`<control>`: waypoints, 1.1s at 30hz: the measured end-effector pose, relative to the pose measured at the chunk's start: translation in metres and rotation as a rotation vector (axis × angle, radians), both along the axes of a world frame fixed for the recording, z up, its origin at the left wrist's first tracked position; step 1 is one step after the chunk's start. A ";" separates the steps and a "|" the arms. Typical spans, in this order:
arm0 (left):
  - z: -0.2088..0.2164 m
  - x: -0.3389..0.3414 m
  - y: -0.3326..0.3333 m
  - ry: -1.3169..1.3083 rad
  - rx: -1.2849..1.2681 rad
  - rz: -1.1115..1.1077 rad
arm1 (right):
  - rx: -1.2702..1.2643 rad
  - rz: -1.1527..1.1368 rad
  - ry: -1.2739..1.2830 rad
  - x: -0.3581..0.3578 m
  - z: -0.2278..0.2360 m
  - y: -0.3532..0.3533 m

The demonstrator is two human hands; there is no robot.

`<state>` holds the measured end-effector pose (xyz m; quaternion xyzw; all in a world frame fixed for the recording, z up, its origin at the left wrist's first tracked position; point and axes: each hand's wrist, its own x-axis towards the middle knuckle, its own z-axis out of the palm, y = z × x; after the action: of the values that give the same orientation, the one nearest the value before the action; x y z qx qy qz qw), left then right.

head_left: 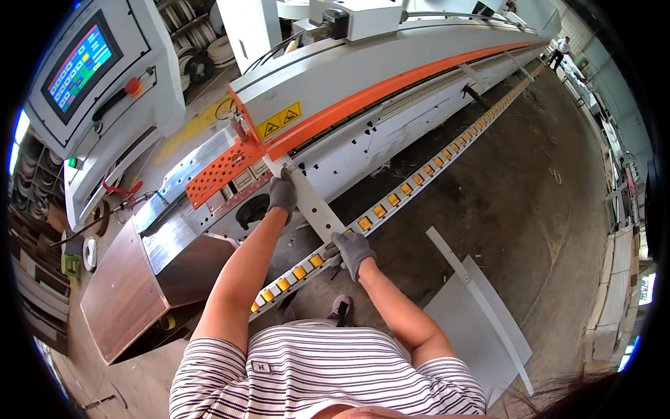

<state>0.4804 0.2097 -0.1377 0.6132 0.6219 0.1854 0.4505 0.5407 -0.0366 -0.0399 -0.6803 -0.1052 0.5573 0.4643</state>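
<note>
A narrow pale board with a few dark holes lies slantwise from the edge-banding machine to the yellow roller rail. My left hand, in a grey glove, grips the board's far part, close to the machine's orange corner guard. At the near end, my right hand, gloved alike, is closed on the board just above the rollers. Some fingers of both hands are hidden by the board and the gloves. An orange perforated plate sits left of my left hand.
A control cabinet with a lit screen and red button stands at the left. Grey panels lean at the lower right, with a long strip across them. Far down the aisle is another person.
</note>
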 end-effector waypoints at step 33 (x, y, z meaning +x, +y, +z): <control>0.069 -0.141 -0.192 0.541 1.250 -1.137 | -0.938 -0.654 -0.070 -0.454 -0.268 -0.458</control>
<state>0.3390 0.0176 -0.0684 0.9862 0.0933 0.0879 -0.1050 0.0867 -0.4949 -0.3075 -0.8288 0.3541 0.3489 0.2571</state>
